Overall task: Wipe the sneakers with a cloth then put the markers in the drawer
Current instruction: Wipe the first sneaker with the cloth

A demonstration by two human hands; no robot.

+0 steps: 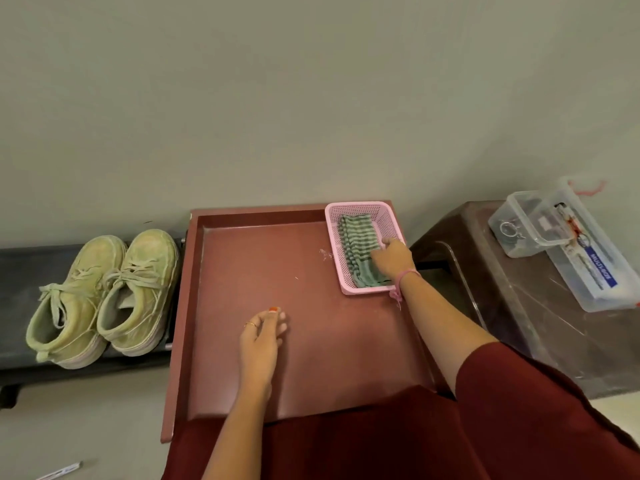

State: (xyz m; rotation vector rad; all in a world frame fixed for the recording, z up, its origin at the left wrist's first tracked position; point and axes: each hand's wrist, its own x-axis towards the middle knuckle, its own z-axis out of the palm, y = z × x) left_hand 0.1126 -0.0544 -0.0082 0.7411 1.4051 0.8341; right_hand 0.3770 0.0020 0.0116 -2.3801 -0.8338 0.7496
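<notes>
A pair of pale green sneakers (pixel 104 296) stands side by side on a dark low bench (pixel 17 271) at the left. A green striped cloth (pixel 358 245) lies folded in a pink mesh basket (pixel 362 207) at the far right corner of a reddish-brown open drawer (pixel 256 258). My right hand (pixel 393 259) reaches into the basket and grips the near end of the cloth. My left hand (pixel 261 336) hovers over the middle of the drawer floor with fingers loosely curled, holding nothing. A marker (pixel 60 472) lies on the floor at the bottom left.
A brown plastic stool (pixel 502 306) stands to the right of the drawer. On it lie a long clear lidded box (pixel 595 268) with a blue label and a smaller clear tub (pixel 523 223) holding small items. A plain wall rises behind everything.
</notes>
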